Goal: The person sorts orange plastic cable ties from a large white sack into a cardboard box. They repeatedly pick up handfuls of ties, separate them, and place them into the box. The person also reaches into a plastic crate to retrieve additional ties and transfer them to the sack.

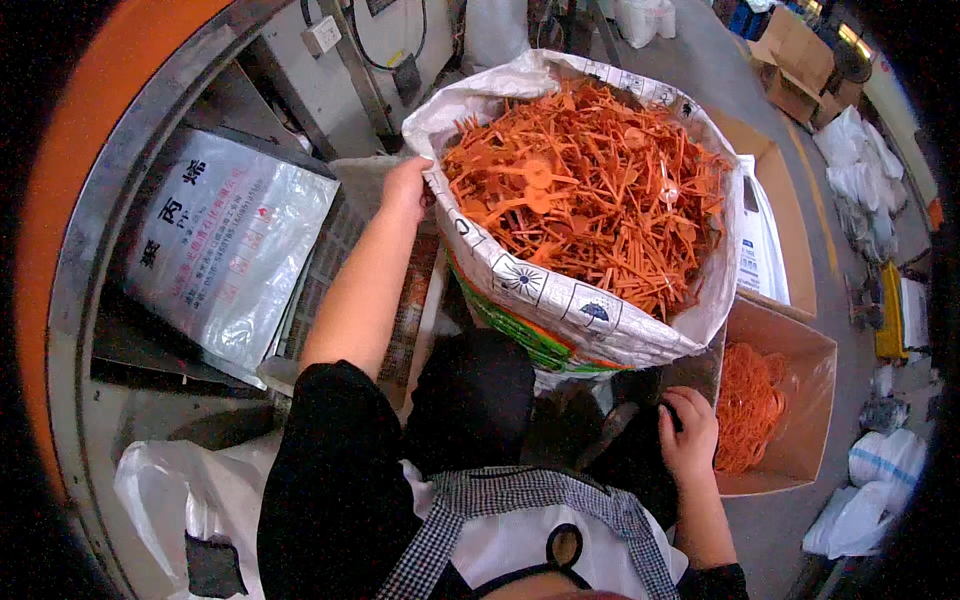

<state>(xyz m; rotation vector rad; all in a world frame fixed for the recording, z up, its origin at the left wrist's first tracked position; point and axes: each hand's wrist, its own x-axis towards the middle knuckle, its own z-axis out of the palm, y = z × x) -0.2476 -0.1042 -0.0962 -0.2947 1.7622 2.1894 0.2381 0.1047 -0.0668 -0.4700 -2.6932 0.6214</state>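
Note:
A large white woven sack (480,247) stands open in front of me, with printed symbols on its turned-down rim and a green band lower down. Orange plastic scraps (592,195), mostly thin sticks with a few discs, fill it almost to the top. My left hand (407,187) grips the sack's left rim, its fingertips hidden behind the fabric. Beside my right leg, my right hand (688,431) is loosely curved, thumb apart from the fingers, and nothing shows in it. It is close to the near left edge of a cardboard box (806,420) holding tangled orange strands (746,405).
To the left, a silvery printed bag (232,247) lies beside a mesh grate (319,277) within a metal machine frame. Another cardboard box (780,195) stands behind the sack's right side. White bags (859,161) lie along the far right floor. A translucent plastic bag (157,480) sits lower left.

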